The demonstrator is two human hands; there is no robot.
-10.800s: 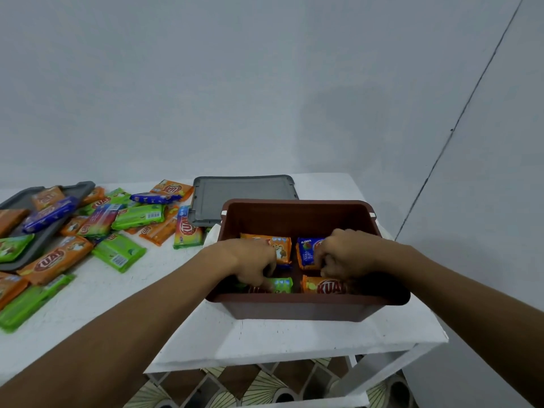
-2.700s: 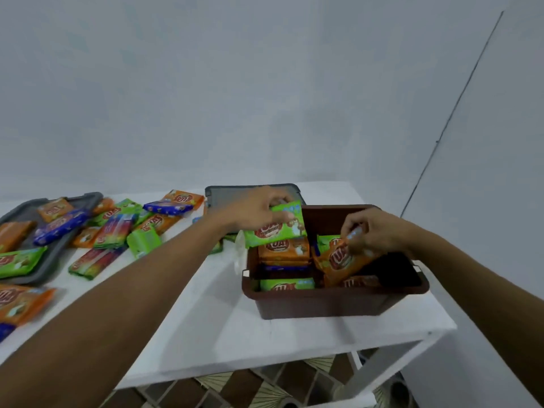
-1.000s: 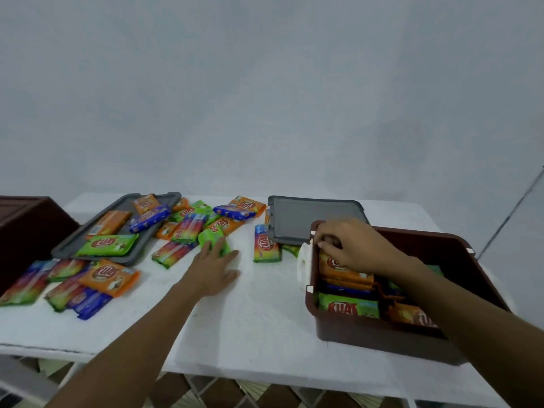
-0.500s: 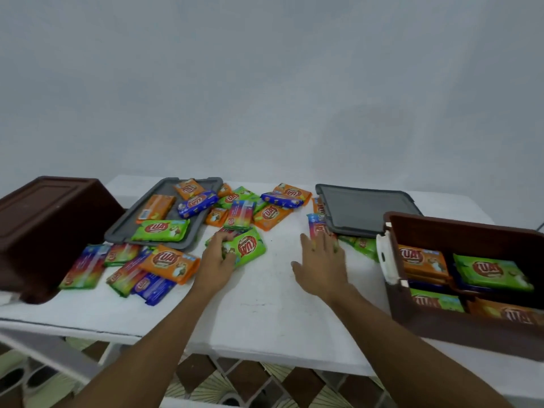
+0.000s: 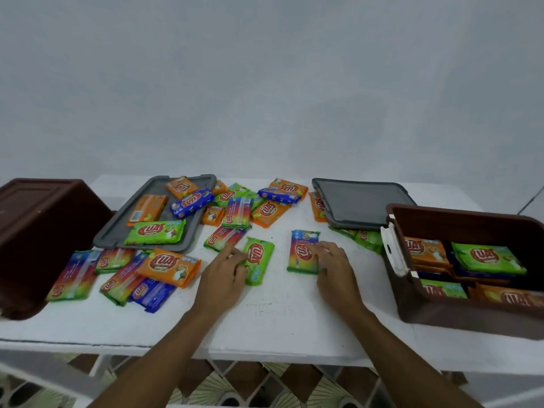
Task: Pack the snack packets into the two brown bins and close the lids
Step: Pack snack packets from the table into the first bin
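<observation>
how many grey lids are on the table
2. The left lid carries packets; the right lid lies bare by the open bin. None seems hidden.

Head view looks down, close over table [image 5: 279, 319].

Even, soft, rather dim light with faint shadows; both hands slightly motion-blurred; wide-angle bending at left and right edges.
</observation>
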